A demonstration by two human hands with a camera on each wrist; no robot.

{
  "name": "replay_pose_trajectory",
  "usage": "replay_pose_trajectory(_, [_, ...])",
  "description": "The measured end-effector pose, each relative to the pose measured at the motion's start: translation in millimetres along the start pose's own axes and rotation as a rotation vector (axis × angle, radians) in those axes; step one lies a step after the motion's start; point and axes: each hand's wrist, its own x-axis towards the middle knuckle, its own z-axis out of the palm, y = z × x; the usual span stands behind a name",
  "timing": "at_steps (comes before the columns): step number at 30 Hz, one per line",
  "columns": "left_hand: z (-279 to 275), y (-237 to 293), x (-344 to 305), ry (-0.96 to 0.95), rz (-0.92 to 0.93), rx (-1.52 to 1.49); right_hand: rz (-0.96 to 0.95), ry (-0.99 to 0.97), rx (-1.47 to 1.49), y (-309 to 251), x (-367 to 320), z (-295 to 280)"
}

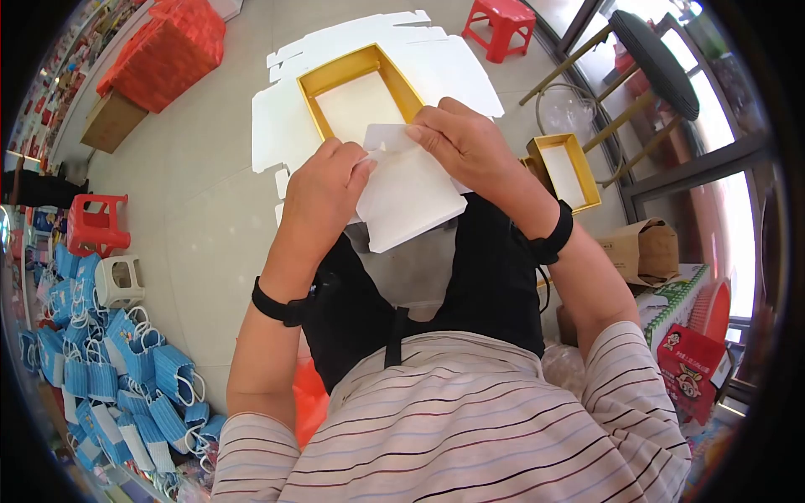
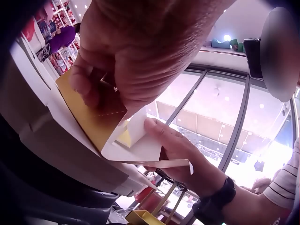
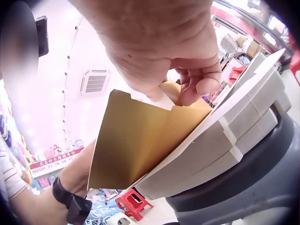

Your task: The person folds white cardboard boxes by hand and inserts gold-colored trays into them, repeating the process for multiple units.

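A card piece (image 1: 411, 197), white on the side facing up, is held between both hands over the lap. My left hand (image 1: 325, 189) pinches its left fold with thumb and fingers. The right hand (image 1: 470, 147) pinches a flap at its upper right. From the wrist views, the card's other side (image 3: 136, 136) is gold, with folded flaps (image 2: 89, 112). Just beyond the hands, a gold-walled open box (image 1: 369, 57) with a white bottom lies on a stack of flat white card sheets (image 1: 281, 126).
A second gold box (image 1: 587, 172) is at the right, near a dark round stool (image 1: 654, 63). Red stools (image 1: 499, 29) stand ahead and at the left (image 1: 99, 225). Blue packs (image 1: 109, 377) are heaped at lower left. A paper bag (image 1: 641, 251) is at the right.
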Motion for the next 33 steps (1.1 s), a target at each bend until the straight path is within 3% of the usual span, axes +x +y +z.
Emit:
replay_pose_trajectory(10, [-4.3, -1.6, -2.5, 0.021, 0.040, 0.034, -0.161, -0.107, -0.354, 2.0, 4.2, 0.4])
replay_pose_trajectory(18, [-5.9, 3.4, -0.2, 0.076, 0.048, 0.012, -0.088, -0.169, -0.373, 1.3, 4.7, 5.6])
replay_pose_trajectory(23, [-10.7, -1.4, -1.7, -0.001, 0.071, 0.099, -0.103, -0.175, -0.289, 3.3, 6.4, -2.9])
replay_pose_trajectory(28, [-9.3, -2.2, 0.2, -0.016, 0.053, 0.164, -0.068, -0.243, -0.401, -5.3, 7.9, -3.9])
replay_pose_trajectory(31, [-8.2, -2.6, -0.6, 0.009, 0.065, 0.156, -0.053, -0.244, -0.434, -9.8, 7.3, -0.4])
replay_pose_trajectory(33, [-7.5, 0.5, 0.1, 0.019, -0.022, -0.005, -0.048, -0.255, -0.420, -8.4, 8.1, -0.9])
